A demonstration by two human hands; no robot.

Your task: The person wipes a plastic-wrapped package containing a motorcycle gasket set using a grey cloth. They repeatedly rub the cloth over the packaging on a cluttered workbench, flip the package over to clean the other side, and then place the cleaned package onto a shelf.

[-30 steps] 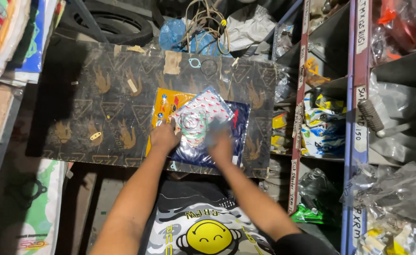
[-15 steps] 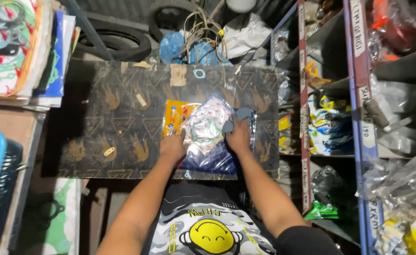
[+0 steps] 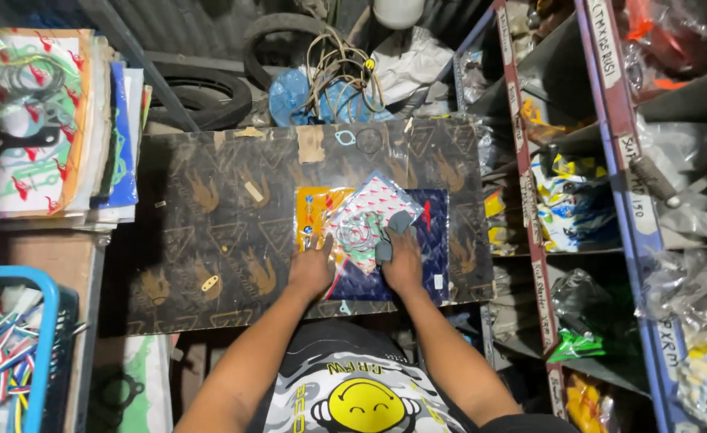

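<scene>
A clear plastic packet (image 3: 365,224) with a red and white patterned card and gaskets inside lies on a dark blue packet (image 3: 429,265), beside an orange packet (image 3: 315,210). All rest on a dark patterned board (image 3: 209,224). My left hand (image 3: 311,269) presses flat on the packets' left edge, fingers apart. My right hand (image 3: 401,258) lies on the clear packet, fingers over grey gasket pieces (image 3: 397,227); whether it grips them I cannot tell.
Stacked gasket packets (image 3: 40,120) stand at the left, a blue basket (image 3: 28,353) of small parts at lower left. Tyres (image 3: 209,100), cables (image 3: 333,68) and a blue bag lie behind the board. Shelves (image 3: 610,200) full of bagged parts fill the right.
The view has shifted so the board sits higher and nearer. Both hands slid down toward the packets' near edge, and the clear packet now lies flatter on the blue one.
</scene>
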